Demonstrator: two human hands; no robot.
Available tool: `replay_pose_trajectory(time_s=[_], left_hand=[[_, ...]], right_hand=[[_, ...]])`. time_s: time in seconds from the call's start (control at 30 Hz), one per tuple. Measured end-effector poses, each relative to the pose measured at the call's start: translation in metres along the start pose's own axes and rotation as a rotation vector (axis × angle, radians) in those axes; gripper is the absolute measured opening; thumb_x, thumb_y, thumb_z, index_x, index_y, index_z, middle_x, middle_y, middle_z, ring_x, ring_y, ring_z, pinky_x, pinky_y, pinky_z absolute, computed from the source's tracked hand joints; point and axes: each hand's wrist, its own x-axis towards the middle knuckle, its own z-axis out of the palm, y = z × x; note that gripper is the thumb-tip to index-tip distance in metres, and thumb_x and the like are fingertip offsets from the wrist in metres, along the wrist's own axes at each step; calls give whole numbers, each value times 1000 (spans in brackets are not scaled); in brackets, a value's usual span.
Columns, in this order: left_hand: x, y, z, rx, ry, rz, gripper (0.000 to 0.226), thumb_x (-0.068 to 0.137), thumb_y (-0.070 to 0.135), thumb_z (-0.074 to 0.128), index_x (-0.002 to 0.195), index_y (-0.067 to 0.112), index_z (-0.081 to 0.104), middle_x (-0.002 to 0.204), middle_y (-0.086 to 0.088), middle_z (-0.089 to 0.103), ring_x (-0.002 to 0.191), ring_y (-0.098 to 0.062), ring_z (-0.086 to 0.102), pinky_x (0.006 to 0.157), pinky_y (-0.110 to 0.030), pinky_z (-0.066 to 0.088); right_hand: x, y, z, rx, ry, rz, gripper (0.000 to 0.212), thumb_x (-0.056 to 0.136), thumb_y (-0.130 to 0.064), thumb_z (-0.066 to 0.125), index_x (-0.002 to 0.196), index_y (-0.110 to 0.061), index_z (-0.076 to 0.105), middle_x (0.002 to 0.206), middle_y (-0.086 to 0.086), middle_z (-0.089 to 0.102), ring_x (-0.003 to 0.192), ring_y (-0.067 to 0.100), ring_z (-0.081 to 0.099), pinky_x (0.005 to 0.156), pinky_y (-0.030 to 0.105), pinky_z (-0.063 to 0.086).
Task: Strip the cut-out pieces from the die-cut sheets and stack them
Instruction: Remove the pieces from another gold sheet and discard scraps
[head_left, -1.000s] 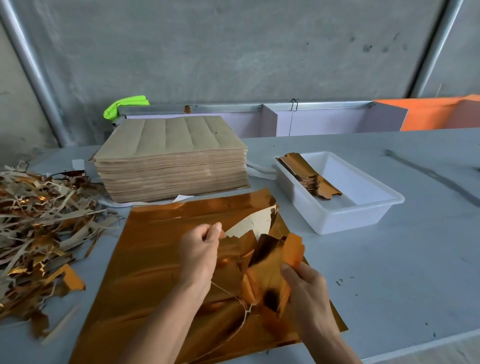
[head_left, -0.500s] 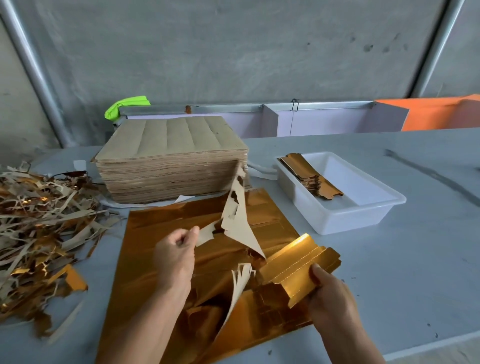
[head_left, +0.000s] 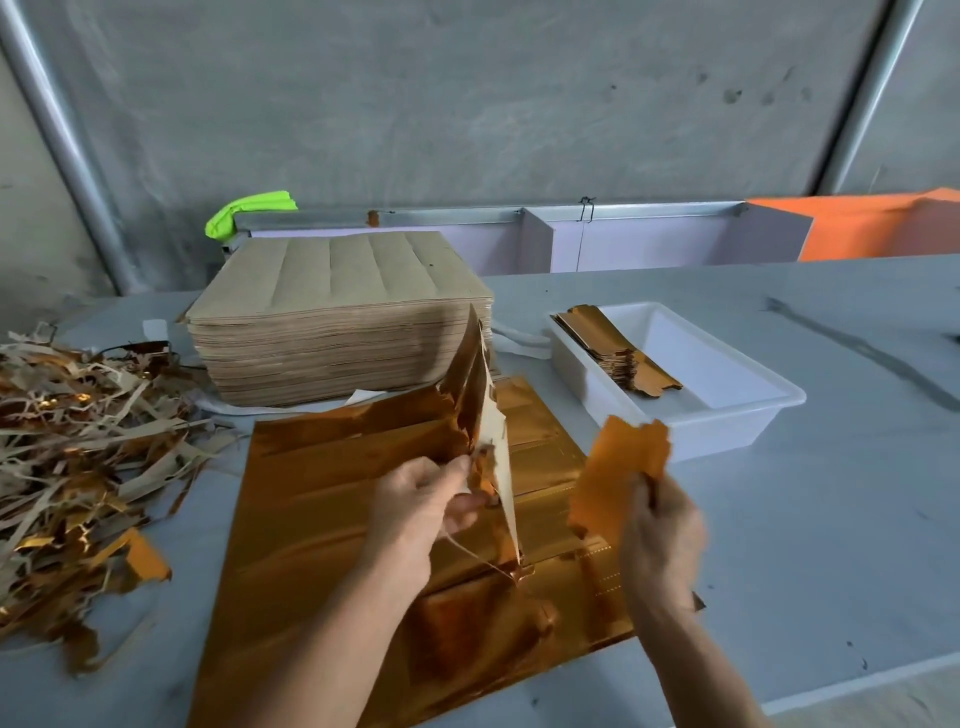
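Note:
A gold foil die-cut sheet (head_left: 332, 499) lies flat on the table in front of me. My left hand (head_left: 423, 506) pinches a torn strip of waste (head_left: 480, 410) that stands up from the sheet, brown back showing. To the right, my right hand (head_left: 662, 535) holds a gold cut-out piece (head_left: 615, 478) upright, clear of the sheet. A small stack of finished gold pieces (head_left: 618, 351) lies in the left part of a white tray (head_left: 727, 415).
A tall stack of brown-backed sheets (head_left: 337, 317) stands behind the gold sheet. A heap of paper and foil scrap strips (head_left: 67, 447) covers the table's left side. The table's front edge runs just below my right forearm. Lilac and orange boards line the wall.
My right hand has pulled the cut-out free and raised it upright to the right. My left hand keeps its pinch on the waste strip, which now stands taller.

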Motion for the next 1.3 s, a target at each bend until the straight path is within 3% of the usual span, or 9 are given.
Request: replay_pose_trajectory(time_s=[0.17,0.3,0.43,0.57,0.7,0.87,1.1,1.2,1.3], left_hand=[[-5,3,26,-307,-149,-147,15,90,5,59,75,4,55,86,-17,73,81,-28,72,67,-36,60],[-1,2,30,-104,-51,-59,31,85,4,63,57,13,51,76,-15,68,77,-25,67,69,-35,57],[-3,4,28,144,6,112,35,80,-2,62,57,16,45,72,-13,63,69,-20,62,65,-26,51],[2,15,25,-93,117,84,19,89,-5,48,98,11,55,74,-7,61,52,-9,57,46,-17,46],[14,16,21,134,77,127,25,87,38,61,85,14,66,64,1,62,58,-6,52,45,-15,37],[28,-6,0,316,258,162,28,91,25,59,67,13,66,60,0,59,52,-8,47,47,-20,35],[43,-38,-32,585,527,148,32,96,28,52,71,10,60,66,-6,58,60,-19,54,52,-28,39],[33,-41,-19,542,446,206,30,97,30,48,80,8,60,77,-7,62,72,-23,59,59,-30,41],[10,-49,16,389,181,223,18,99,29,45,84,27,55,80,-2,63,72,-16,61,62,-32,52]], right_hand=[[-28,0,29,102,-460,-112,24,100,-16,40,84,-19,58,67,-8,57,58,3,54,51,16,41],[-33,-2,29,161,-638,-266,23,93,-28,53,116,-32,55,86,-17,65,80,-3,62,63,10,47],[-30,-2,40,-4,-378,-296,14,96,-19,50,94,-32,53,72,-17,58,66,7,60,58,14,48],[-25,-2,44,-33,-334,-173,32,101,-12,38,71,-24,41,65,-5,49,55,8,50,48,20,39],[-37,-3,43,-32,-459,-231,29,100,-13,40,79,-32,46,67,-9,54,64,0,58,54,16,46],[-13,9,22,305,-176,680,14,99,-23,45,94,-16,56,83,7,59,78,24,60,76,41,52],[3,21,-2,348,58,608,37,101,-32,42,135,-21,46,115,-4,54,105,24,56,95,46,43],[-7,22,8,422,-76,637,19,100,-30,44,111,-22,56,102,-3,61,73,13,56,76,36,50],[-23,27,17,352,-153,603,17,99,-25,45,89,-17,57,93,6,63,79,23,60,75,40,51]])
